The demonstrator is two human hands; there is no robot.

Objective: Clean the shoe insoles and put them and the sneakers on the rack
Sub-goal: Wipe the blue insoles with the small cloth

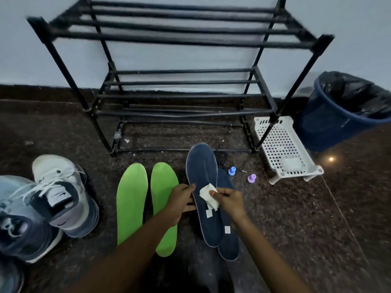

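The fingers (220, 192) of my right hand (229, 203) are curled and pinch a crumpled white wipe (208, 196), pressing it onto the middle of the upper navy insole (202, 176). My left hand (179, 203) grips that same insole at its left edge, thumb and fingertips (190, 187) closed on the rim. The insole points away from me, toe toward the rack, and lies across a second navy insole (229, 247), which sticks out from under it on the right and at the heel end. Each navy insole carries a small white square label near the heel.

Just left of my left hand, two green insoles lie side by side on the dark speckled floor (296, 229): the left green insole (131, 199) in full view, the right green insole (164, 182) partly covered by my forearm.

Further left stand the sneakers, a white-and-grey sneaker (61, 195) with white laces and a blue sneaker (19, 218) touching it, nearer the frame edge.

Beyond the navy insoles sit a blue cap-shaped piece (232, 171) and a purple cap-shaped piece (251, 178). The black shoe rack (179, 82) stands against the pale wall (21, 49), its bars bare. At its right foot is a white perforated basket (275, 144), and beside that a blue bin (330, 123) with a black liner.
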